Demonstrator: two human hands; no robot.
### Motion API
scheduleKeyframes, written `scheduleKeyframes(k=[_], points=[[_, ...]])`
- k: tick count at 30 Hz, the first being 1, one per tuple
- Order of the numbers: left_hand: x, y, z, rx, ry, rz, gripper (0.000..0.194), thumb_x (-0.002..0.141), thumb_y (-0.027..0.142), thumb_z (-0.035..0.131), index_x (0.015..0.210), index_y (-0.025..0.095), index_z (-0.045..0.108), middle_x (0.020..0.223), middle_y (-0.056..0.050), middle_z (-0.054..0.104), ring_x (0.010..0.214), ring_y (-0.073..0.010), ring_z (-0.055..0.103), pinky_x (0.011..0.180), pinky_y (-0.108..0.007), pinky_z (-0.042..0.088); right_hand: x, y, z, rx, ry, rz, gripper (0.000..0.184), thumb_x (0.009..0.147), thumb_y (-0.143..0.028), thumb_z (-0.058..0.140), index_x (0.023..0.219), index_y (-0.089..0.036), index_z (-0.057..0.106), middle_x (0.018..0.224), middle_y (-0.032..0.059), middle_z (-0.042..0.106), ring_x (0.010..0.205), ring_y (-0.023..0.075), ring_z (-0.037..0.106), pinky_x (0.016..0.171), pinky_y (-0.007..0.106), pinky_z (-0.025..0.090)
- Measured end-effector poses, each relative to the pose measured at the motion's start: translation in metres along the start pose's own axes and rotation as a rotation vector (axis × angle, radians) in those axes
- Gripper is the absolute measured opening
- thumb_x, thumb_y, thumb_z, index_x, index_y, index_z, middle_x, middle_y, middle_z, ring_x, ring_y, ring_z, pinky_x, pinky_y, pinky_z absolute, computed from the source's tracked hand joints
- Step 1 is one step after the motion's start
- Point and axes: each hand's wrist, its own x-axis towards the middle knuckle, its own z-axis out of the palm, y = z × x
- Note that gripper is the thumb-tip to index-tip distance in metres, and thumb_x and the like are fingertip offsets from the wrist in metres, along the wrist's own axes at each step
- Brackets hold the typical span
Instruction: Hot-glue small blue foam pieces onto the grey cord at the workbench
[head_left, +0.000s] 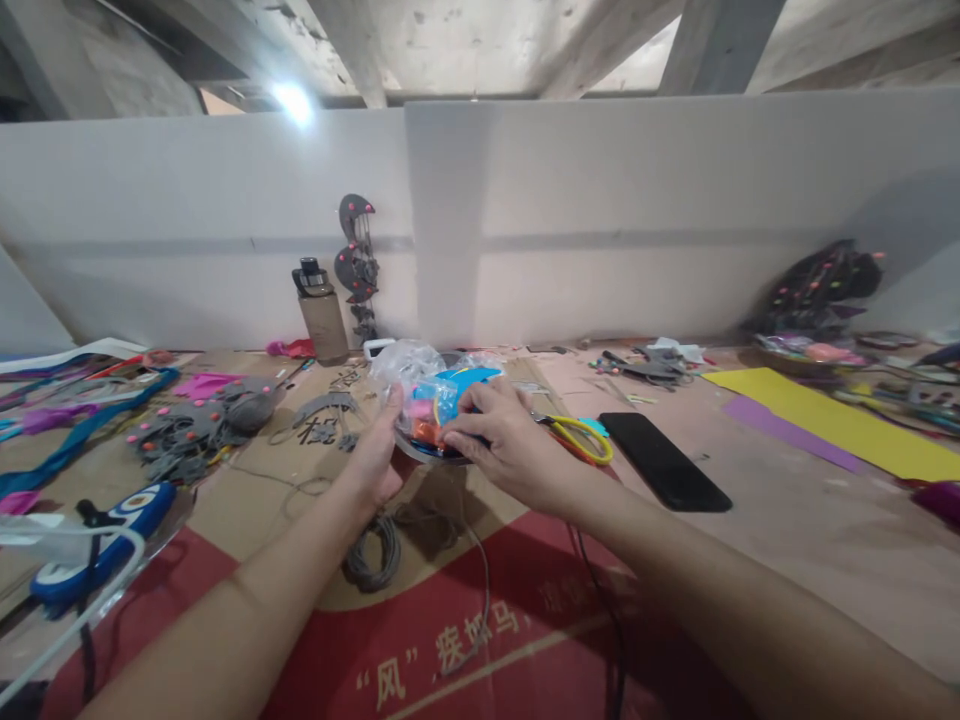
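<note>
In the middle of the head view is a shallow round container (pixel 420 452) with clear plastic bags (pixel 409 365) and blue, pink and orange pieces in it. My left hand (pixel 381 455) grips its left side, thumb along the bags and fingers low at the rim. My right hand (pixel 506 440) reaches over from the right, its fingers curled and pinched together at the coloured pieces. What lies between those fingertips is hidden. Just beyond my right wrist rest yellow-handled scissors (pixel 581 438). A coil of grey cord (pixel 373 555) lies below my left hand.
A black phone (pixel 664 462) lies to the right, near yellow sheets (pixel 840 415). Behind stands a bottle (pixel 322 320) by a white wall panel. Grey pieces with pink dots (pixel 202 425), coloured strips and a blue-and-white object (pixel 105 550) crowd the left. Loose cord crosses the cardboard.
</note>
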Motion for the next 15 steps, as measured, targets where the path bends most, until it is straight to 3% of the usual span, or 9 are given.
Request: scheduleKeyframes(k=[4,8,15], points=[[-0.002,-0.004,0.005,-0.024,-0.028,0.000,0.044,0.091,0.046,0.042,0.102,0.010,0.064,0.089,-0.012,0.071,0.081,-0.0222,0.068,0.075,-0.035,0.055,-0.004,0.011,0.006,-0.041,0.015,0.032,0.018,0.089,-0.026,0.054,0.092,-0.030,0.071,0.094,0.0033,0.059,0.094,0.0199,0.043,0.081,0.035,0.026],[-0.005,-0.009,0.006,-0.012,0.024,-0.022,0.041,0.088,0.046,0.047,0.100,0.011,0.065,0.088,-0.011,0.071,0.079,-0.0223,0.068,0.073,-0.034,0.055,-0.008,0.007,0.005,-0.048,0.026,0.059,0.017,0.087,-0.024,0.058,0.093,-0.032,0.071,0.095,0.0031,0.060,0.093,0.0200,0.043,0.079,0.036,0.024],[-0.007,-0.020,0.007,0.005,-0.030,0.068,0.036,0.084,0.046,0.055,0.098,0.014,0.063,0.087,-0.008,0.071,0.080,-0.0196,0.067,0.072,-0.030,0.055,-0.007,-0.008,0.003,-0.089,0.087,0.003,0.016,0.084,-0.021,0.059,0.081,-0.030,0.071,0.079,0.0017,0.055,0.081,0.0176,0.040,0.072,0.034,0.023]])
